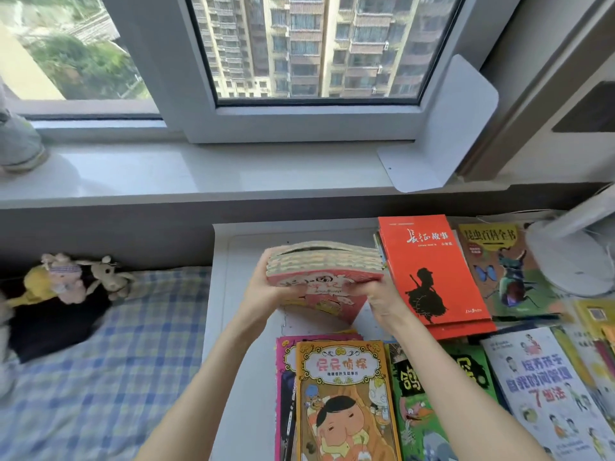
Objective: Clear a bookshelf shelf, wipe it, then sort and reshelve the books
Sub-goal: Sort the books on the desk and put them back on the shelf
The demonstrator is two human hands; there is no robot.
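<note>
I hold a stack of several thin pink-covered books [324, 271] tilted above the white desk [239, 327]. My left hand [263, 287] grips the stack's left end. My right hand [382, 294] grips its lower right corner. Other books lie flat on the desk: an orange-framed cartoon book [342, 400] on a pink pile near me, a red book with a black silhouette [429, 267], an insect encyclopedia [506, 271], green books [422, 394] and a white parenting book [545, 394]. The windowsill [199, 171] is bare, with a white bookend [442, 151] at its right end.
A bed with a blue checked sheet [100, 377] lies left of the desk, with plush toys [66, 281] at its head. A white desk lamp [572, 251] stands at the far right. The window [299, 44] looks onto tower blocks.
</note>
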